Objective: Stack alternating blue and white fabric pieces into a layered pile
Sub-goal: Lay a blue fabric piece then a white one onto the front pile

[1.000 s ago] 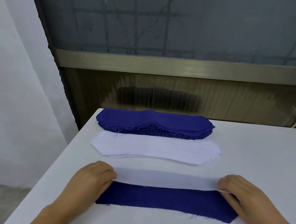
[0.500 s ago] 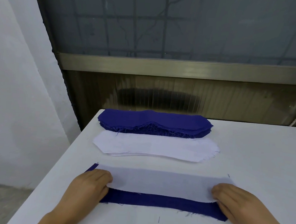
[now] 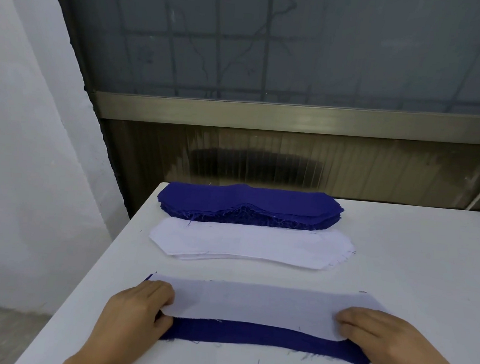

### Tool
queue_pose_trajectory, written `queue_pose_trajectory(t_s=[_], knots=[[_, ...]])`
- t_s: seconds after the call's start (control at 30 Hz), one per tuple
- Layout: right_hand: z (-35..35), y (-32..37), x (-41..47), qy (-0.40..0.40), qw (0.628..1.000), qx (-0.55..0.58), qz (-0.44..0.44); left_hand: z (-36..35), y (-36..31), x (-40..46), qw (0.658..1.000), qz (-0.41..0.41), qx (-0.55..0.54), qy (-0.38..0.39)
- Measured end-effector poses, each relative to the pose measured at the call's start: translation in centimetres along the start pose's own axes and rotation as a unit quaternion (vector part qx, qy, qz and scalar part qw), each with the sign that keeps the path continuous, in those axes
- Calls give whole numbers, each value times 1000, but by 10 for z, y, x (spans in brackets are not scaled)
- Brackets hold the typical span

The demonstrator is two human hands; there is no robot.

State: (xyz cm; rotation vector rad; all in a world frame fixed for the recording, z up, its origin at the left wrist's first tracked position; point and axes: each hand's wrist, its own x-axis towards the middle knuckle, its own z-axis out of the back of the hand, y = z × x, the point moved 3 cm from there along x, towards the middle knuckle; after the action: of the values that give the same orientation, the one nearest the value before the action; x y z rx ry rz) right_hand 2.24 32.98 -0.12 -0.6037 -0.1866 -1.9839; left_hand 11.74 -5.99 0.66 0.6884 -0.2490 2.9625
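The blue stack [image 3: 250,204] is matt woven cloth with frayed, thready edges; the white pieces [image 3: 250,243] look smoother. The tabletop [image 3: 412,265] is matt white, the window rail [image 3: 294,117] brushed metal.

White piece [image 3: 253,303] flat over blue piece [image 3: 265,335], blue strip exposed along near edge. Beyond: thin white stack [image 3: 251,243], then thick frayed blue stack [image 3: 248,203].
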Motion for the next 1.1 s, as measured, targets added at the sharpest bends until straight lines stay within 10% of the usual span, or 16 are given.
queue_pose_trajectory(t_s=[0.33,0.57,1.1], knots=[[26,-4,6,112,979,120,-119,-1,-4,7,996,12,-63,63],[-1,-39,47,27,951,143,-271,-14,-23,61,994,25,-83,66],[-64,-84,122,83,915,262,-296,-92,-62,152,982,5,-158,104]])
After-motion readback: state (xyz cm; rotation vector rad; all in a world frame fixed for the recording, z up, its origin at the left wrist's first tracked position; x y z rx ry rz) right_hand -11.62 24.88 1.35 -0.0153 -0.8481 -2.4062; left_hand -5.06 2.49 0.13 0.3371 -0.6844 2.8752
